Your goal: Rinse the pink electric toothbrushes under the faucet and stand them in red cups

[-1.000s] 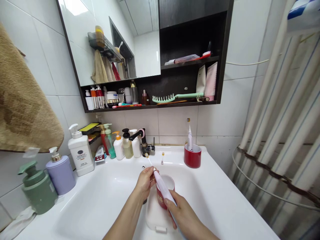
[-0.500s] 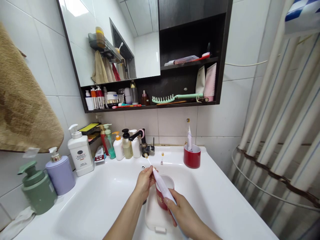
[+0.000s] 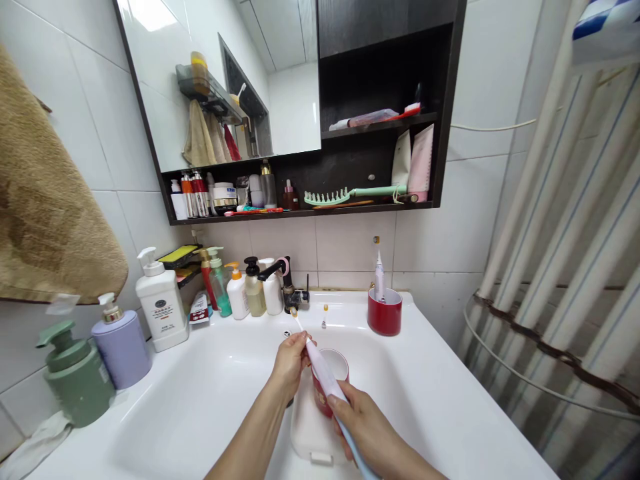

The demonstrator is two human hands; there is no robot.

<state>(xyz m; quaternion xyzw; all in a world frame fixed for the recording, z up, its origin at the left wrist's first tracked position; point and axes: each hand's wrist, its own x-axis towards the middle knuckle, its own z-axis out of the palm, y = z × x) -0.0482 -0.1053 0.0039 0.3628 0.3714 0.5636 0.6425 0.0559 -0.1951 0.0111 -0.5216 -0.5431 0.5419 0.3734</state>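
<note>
A pale pink-and-blue electric toothbrush (image 3: 324,371) slants over the sink between my hands. My right hand (image 3: 361,419) is closed round its handle. With pinched fingers, my left hand (image 3: 291,363) grips the base of the brush head (image 3: 297,320), whose bristle end points toward the faucet. Beneath the toothbrush stands a red cup (image 3: 325,399) with a white inside, partly hidden by the handle and my right hand. The cup is on a white plastic case (image 3: 314,437) in the basin. My right fingertips are partly hidden behind the handle.
Behind the white sink (image 3: 190,400) is a black faucet (image 3: 288,290). A loose brush head (image 3: 325,316) lies on the back ledge, left of a red cup (image 3: 385,313) holding another toothbrush (image 3: 379,277). Pump bottles (image 3: 161,303) line the left side; a dark mirror cabinet (image 3: 380,160) hangs above.
Almost nothing differs. Both hands keep their hold on the toothbrush, with only a very slight shift of it and of the view.
</note>
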